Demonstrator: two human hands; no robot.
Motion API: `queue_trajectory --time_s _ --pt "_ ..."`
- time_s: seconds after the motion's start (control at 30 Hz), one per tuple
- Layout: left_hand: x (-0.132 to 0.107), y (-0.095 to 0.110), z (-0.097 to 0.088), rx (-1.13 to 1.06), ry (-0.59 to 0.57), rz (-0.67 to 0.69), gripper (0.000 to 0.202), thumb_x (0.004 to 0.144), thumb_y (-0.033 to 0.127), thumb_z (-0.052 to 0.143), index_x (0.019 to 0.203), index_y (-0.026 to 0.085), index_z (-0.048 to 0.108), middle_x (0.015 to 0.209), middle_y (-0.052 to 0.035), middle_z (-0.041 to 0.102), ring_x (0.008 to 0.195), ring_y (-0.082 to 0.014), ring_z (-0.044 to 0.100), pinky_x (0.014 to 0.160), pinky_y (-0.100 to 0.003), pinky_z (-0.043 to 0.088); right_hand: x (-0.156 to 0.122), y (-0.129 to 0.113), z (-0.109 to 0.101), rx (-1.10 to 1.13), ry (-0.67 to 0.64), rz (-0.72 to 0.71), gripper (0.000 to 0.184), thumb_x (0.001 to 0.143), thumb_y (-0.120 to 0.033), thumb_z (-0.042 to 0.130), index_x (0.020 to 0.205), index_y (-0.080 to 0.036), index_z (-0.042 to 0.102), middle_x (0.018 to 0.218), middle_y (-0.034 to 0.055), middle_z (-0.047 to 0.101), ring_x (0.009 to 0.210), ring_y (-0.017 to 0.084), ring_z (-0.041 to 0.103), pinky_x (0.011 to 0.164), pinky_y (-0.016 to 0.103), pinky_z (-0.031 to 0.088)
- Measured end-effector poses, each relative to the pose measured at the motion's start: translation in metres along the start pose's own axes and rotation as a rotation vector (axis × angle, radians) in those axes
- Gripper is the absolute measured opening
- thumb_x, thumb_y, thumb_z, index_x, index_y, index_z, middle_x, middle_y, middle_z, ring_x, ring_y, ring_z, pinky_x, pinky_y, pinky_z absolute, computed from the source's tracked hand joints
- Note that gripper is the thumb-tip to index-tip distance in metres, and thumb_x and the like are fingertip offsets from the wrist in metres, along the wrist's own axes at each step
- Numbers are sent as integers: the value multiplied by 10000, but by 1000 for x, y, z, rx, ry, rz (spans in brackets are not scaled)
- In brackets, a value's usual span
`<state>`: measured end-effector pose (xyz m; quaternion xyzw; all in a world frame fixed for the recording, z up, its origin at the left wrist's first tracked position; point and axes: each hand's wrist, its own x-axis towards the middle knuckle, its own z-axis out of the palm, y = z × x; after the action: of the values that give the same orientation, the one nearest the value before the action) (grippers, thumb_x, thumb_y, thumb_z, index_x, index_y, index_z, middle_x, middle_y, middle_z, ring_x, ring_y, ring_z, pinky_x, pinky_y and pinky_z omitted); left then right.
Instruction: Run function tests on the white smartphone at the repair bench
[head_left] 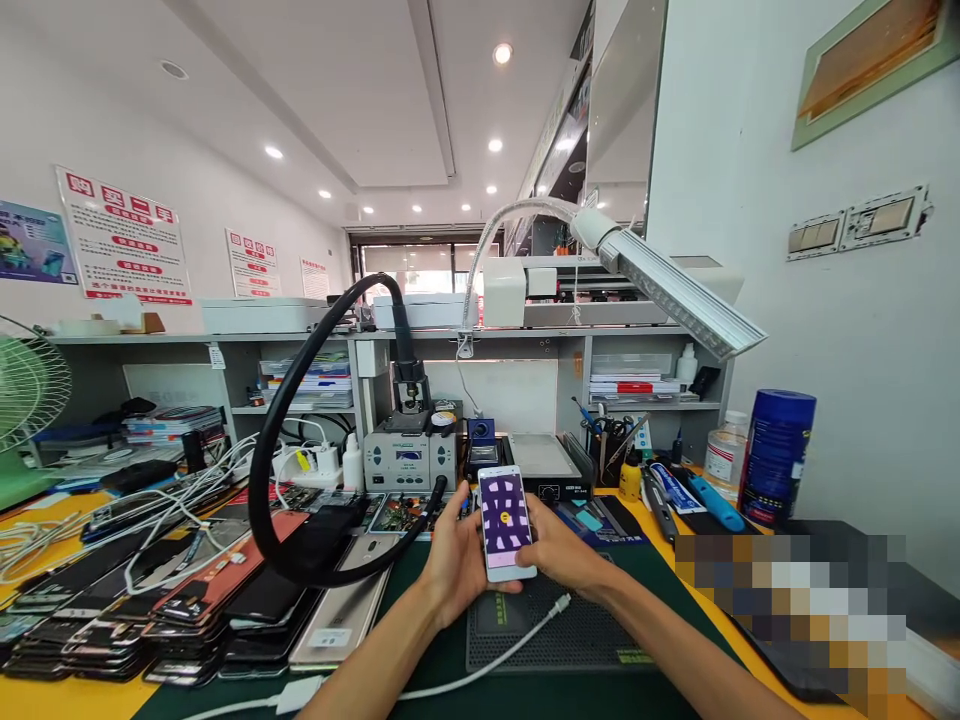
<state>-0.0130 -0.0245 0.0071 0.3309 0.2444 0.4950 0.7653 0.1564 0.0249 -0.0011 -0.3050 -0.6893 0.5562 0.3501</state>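
A white smartphone (505,522) is held upright over the work mat, its screen lit purple with white shapes and a yellow dot. My left hand (452,560) wraps round its left edge, fingers curled behind it. My right hand (559,552) grips its right side, thumb near the lower corner. Both hands hover above a dark ribbed mat (570,630). A white charging cable (517,645) lies across the mat below the phone, its plug close to my right wrist.
Stacks of phones (195,610) cover the table's left. A thick black hose (300,400) loops from a grey rework station (409,458). A desk lamp (675,290) overhangs. A blue canister (776,455), tubes and tools stand at right. A green fan (22,400) sits far left.
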Motion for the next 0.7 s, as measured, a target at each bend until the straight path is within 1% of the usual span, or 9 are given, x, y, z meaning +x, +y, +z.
queue_trajectory --time_s 0.1,0.23,0.37,0.57,0.7 --pt "1 0 0 8 -8 -2 719 839 745 478 1231 153 592 1042 -161 683 905 -323 675 681 -427 559 0 -3 -1 8 -6 4 727 555 -49 557 1257 -213 461 1117 48 605 1030 247 588 806 316 477" --pt "1 0 0 19 1 0 707 848 736 472 1223 150 598 1044 -166 684 905 -322 677 677 -423 559 -2 -5 -2 -23 -11 25 715 569 -56 567 1257 -211 453 1137 55 596 1059 254 581 813 318 477" --pt "1 -1 0 11 -30 -4 705 845 733 482 1237 158 593 1048 -163 685 904 -319 680 665 -411 558 -1 -1 -3 -46 -1 11 710 559 -48 559 1243 -212 460 1061 33 599 977 232 590 766 302 475" --pt "1 -1 0 19 -1 -10 720 841 740 480 1229 145 599 1058 -170 686 913 -321 679 674 -413 560 1 3 -3 -50 -4 -19 675 554 -47 578 1202 -206 476 1030 29 602 957 230 592 754 293 471" --pt "2 -1 -1 26 7 -15 735 835 744 484 1246 144 592 1067 -178 686 913 -323 679 647 -398 558 1 -1 -5 -82 -24 -3 703 575 -70 624 1243 -199 442 1094 56 601 1043 269 588 794 332 485"
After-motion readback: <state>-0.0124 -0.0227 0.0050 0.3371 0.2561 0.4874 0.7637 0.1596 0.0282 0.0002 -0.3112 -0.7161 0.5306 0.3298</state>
